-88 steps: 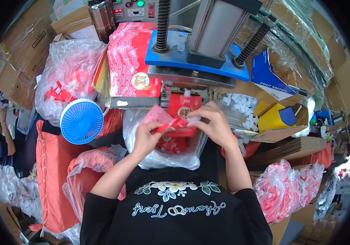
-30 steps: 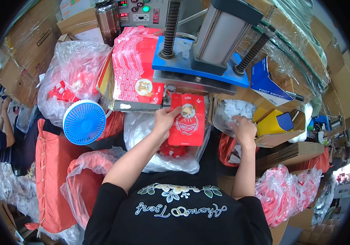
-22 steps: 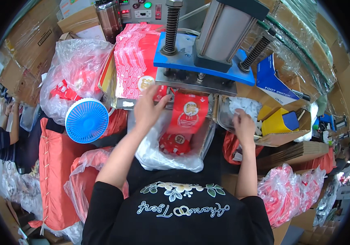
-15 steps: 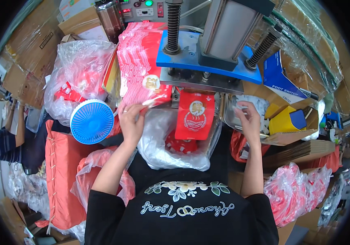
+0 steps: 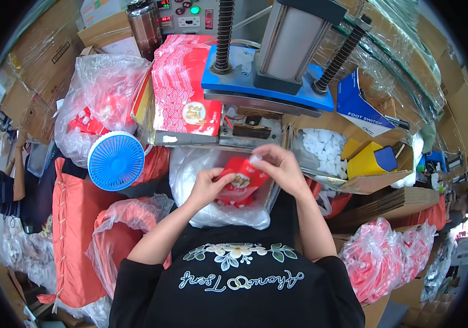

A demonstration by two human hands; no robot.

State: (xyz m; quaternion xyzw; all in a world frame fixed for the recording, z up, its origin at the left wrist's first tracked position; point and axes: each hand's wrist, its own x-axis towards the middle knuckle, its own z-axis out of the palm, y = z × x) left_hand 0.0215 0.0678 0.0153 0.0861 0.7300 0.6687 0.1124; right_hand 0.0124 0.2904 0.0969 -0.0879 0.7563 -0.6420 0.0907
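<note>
My left hand (image 5: 208, 186) pinches the left edge of a red printed pouch (image 5: 240, 179) with a gold-and-white emblem. The pouch is tilted and curled above a clear plastic bag (image 5: 190, 174), where more red pouches lie. At the pouch's upper right, my right hand (image 5: 280, 168) is closed with a small white piece (image 5: 255, 159) between the fingertips. Whether that piece touches the pouch is unclear. Behind my hands stands a press with a blue plate (image 5: 264, 82); its bed (image 5: 250, 130) is bare of pouches. A stack of red printed pouches (image 5: 182, 82) lies left of it.
Right of the press, a tray holds several small white pieces (image 5: 321, 150), beside a yellow foot pedal (image 5: 370, 158) in a cardboard box. At left are a blue round fan (image 5: 116, 161) and a plastic bag of red pouches (image 5: 103, 93). Another person (image 5: 4, 180) works far left.
The red pouch has come off the press bed, down into my left hand. My right hand has moved from the tray to the pouch with a white piece. The view has shifted slightly.
</note>
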